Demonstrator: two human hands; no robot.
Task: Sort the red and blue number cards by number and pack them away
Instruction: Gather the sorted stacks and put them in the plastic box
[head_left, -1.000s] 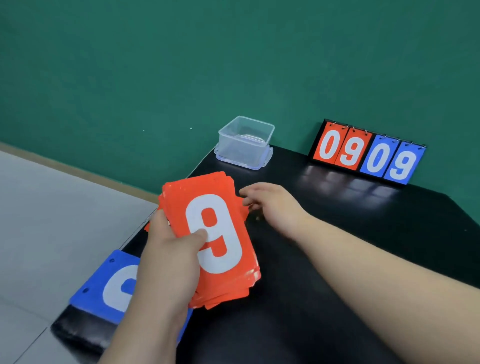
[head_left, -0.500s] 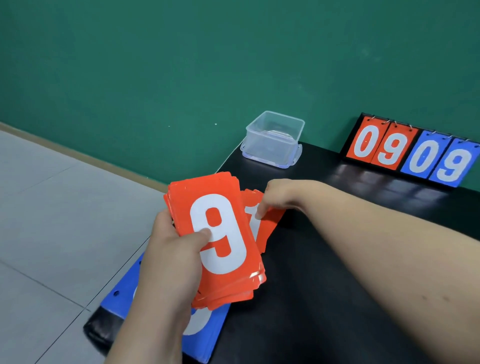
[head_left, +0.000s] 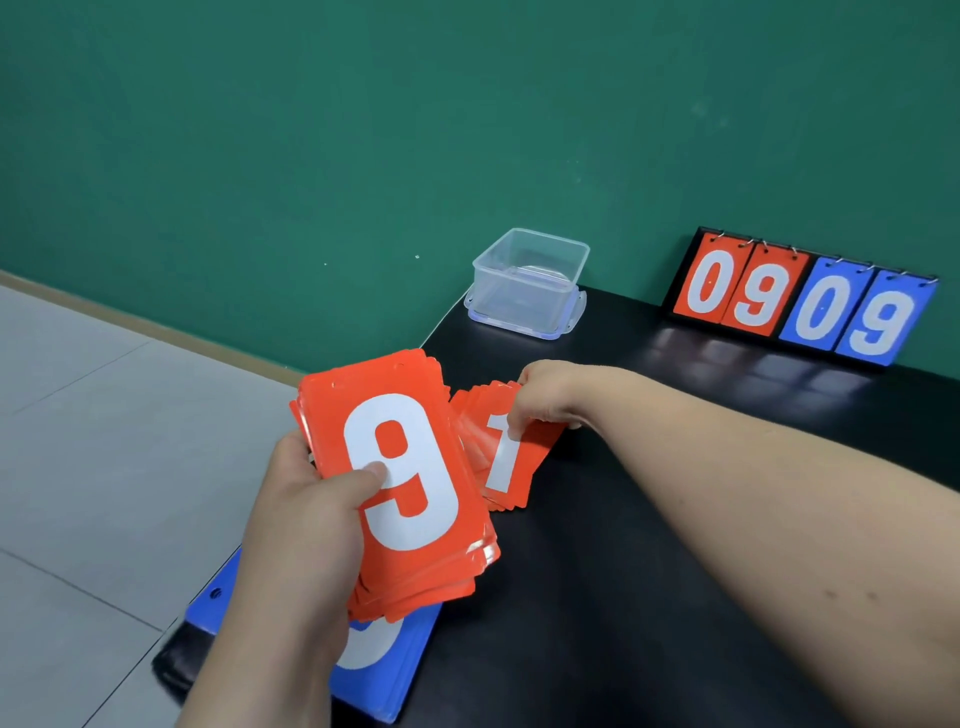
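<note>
My left hand (head_left: 306, 525) grips a thick stack of red number cards (head_left: 410, 499) above the table's left edge; its top card shows a white 9, with my thumb on the digit. To its right, a second stack of red cards (head_left: 506, 457) with a 1 on top is pinched at its upper end by my right hand (head_left: 550, 397), just above the black table (head_left: 623, 597). A pile of blue cards (head_left: 395, 670) lies on the table's near-left corner, partly hidden under my left hand and the red stack.
A clear plastic box (head_left: 530, 283) stands on its lid at the table's far-left corner. A flip scoreboard (head_left: 802, 299) reading 09 in red and 09 in blue leans against the green wall. Grey floor tiles lie left of the table.
My right hand has pulled a smaller red stack with a 1 on top out from behind the 9 stack and to the right. The camera view has shifted left.
</note>
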